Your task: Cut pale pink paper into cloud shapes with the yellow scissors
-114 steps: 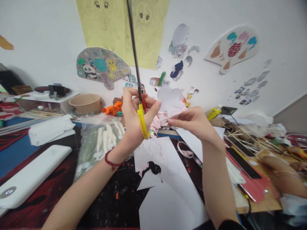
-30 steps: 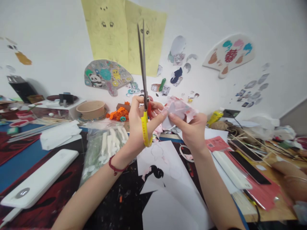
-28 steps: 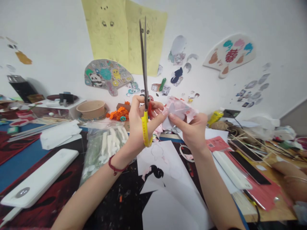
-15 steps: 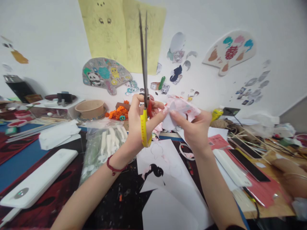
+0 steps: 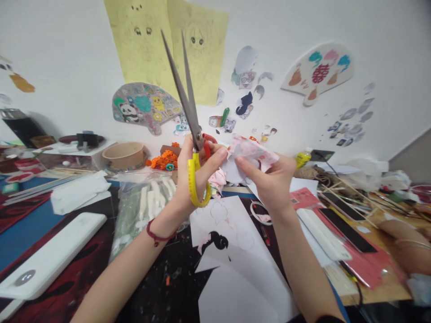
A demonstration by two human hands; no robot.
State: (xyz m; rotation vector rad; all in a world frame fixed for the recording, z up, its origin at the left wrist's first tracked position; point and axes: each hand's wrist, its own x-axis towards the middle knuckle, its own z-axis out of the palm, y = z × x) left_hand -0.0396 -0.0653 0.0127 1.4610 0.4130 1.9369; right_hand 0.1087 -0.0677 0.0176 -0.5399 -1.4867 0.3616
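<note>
Scissors (image 5: 191, 101) with one yellow and one red handle hang on my left hand (image 5: 198, 175), which is closed around the handles. Their blades stand up and slightly parted, pointing away from the pink piece. My right hand (image 5: 274, 184) pinches a thin pink-and-white patterned piece (image 5: 256, 150), cloth or paper, with a pale sheet against it. The left thumb and fingertips come up to the left edge of that piece; whether they grip it is unclear. Below the hands lies a white sheet (image 5: 235, 242) with pencil outlines and a black-haired cut-out figure (image 5: 217, 241).
To the left are a clear bag (image 5: 131, 229) of white pieces, a white power bank (image 5: 57, 251) and a round tan container (image 5: 123, 154). On the right lie a roll of tape (image 5: 260, 211), a dark phone (image 5: 346, 231) and another person's arm (image 5: 404, 240).
The scissors have tilted left and their blades have spread wider. Both hands stay close together at the pink piece. The whole view has shifted slightly.
</note>
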